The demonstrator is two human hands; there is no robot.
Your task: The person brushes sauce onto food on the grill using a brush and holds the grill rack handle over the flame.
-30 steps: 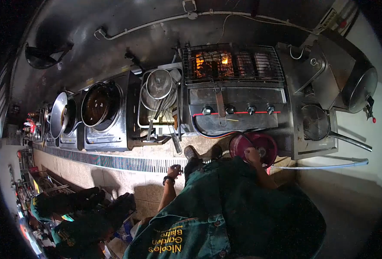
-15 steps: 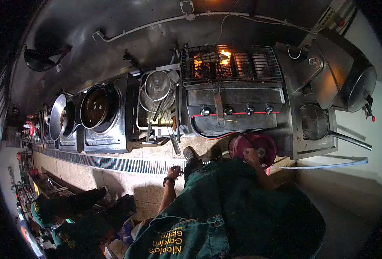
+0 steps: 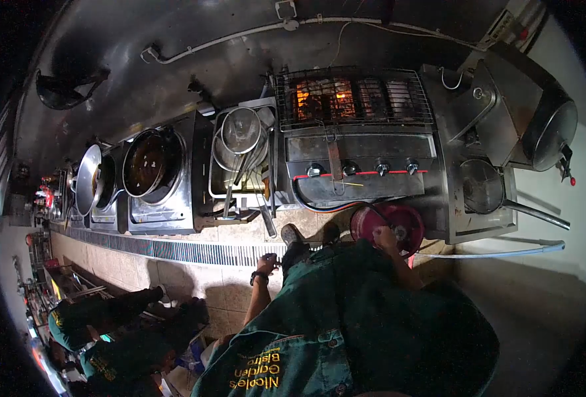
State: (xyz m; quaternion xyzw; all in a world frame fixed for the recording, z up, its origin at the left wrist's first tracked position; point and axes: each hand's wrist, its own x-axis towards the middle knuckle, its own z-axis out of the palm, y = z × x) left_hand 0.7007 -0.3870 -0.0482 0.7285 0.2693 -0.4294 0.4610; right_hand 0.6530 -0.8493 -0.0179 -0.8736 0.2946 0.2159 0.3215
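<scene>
My left hand (image 3: 266,264), with a dark watch at its wrist, is low over the floor drain. Its fingers are curled by something small and dark that I cannot make out. My right hand (image 3: 386,239) is curled at the near side of a magenta round basin (image 3: 412,218), close to a dark stick-like thing; what it grips is unclear. Ahead stands a gas grill (image 3: 366,149) with a wire grilling basket (image 3: 399,119) over glowing burners. The basket's handle (image 3: 335,159) hangs down over the front knobs.
To the left are a tray with strainers (image 3: 242,132) and a wok (image 3: 150,165) on a burner. At right, a long-handled pan (image 3: 482,188) rests on a counter. A floor drain grate (image 3: 174,251) runs along the stoves. Co-workers in green shirts (image 3: 81,317) are at lower left.
The tall flame above the grill has died down to a low orange glow. Both of my hands have stayed nearly where they were.
</scene>
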